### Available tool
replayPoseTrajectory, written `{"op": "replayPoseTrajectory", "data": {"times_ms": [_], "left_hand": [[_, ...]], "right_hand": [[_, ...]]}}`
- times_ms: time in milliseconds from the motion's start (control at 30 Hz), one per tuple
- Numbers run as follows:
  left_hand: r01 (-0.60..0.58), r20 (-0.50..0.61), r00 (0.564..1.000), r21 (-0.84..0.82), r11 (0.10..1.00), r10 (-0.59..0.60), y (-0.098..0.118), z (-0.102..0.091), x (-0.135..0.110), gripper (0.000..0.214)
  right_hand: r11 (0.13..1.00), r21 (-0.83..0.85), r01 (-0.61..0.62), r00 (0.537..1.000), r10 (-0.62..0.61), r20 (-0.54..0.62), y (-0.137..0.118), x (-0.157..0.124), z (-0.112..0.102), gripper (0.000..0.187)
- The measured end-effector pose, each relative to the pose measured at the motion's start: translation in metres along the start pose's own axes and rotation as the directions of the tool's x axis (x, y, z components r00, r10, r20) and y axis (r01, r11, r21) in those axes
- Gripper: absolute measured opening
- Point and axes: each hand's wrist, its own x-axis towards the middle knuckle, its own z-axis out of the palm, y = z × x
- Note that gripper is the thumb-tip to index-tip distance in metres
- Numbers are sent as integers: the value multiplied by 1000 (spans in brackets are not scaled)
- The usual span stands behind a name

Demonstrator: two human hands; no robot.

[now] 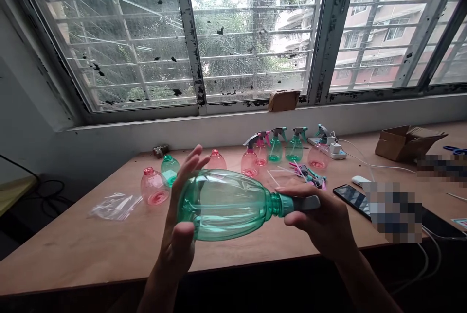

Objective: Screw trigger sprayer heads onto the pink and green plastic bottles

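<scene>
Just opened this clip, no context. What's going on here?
A person holds a green spray bottle sideways above a wooden table. The right hand grips its neck and trigger head. The left hand rests open against the bottle's base, fingers spread. Behind it on the table stand fitted bottles with trigger heads and open bottles without, in pink and green, plus loose trigger heads, a clear plastic bag and a phone.
</scene>
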Motion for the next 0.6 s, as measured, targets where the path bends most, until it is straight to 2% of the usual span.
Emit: {"op": "replayPoseTrajectory", "data": {"times_ms": [100,167,233,300,400,467,600], "left_hand": [[-82,53,995,-52,995,84,7,4,0,80],[-34,182,982,-42,999,41,9,-2,-1,89],[21,305,952,2,1000,-21,11,-10,-3,103],[69,356,931,32,997,-76,11,-18,-6,111],[197,278,938,69,978,-209,14,-23,-9,118],[271,201,938,77,960,-281,17,-22,-8,126],[267,188,944,45,963,-271,17,-23,-2,115]], "right_hand": [[999,8,-45,998,45,-39,2,-2,-2,29],[998,-15,-67,995,65,-73,2,-2,-5,30],[994,-25,-106,990,104,-91,1,-1,-7,34],[986,-5,-166,981,164,-99,0,0,-8,39],[974,31,-223,971,225,-85,-1,1,-7,44],[981,28,-191,980,193,-57,0,0,-7,43],[997,-5,-82,996,82,25,-1,0,-8,32]]}}
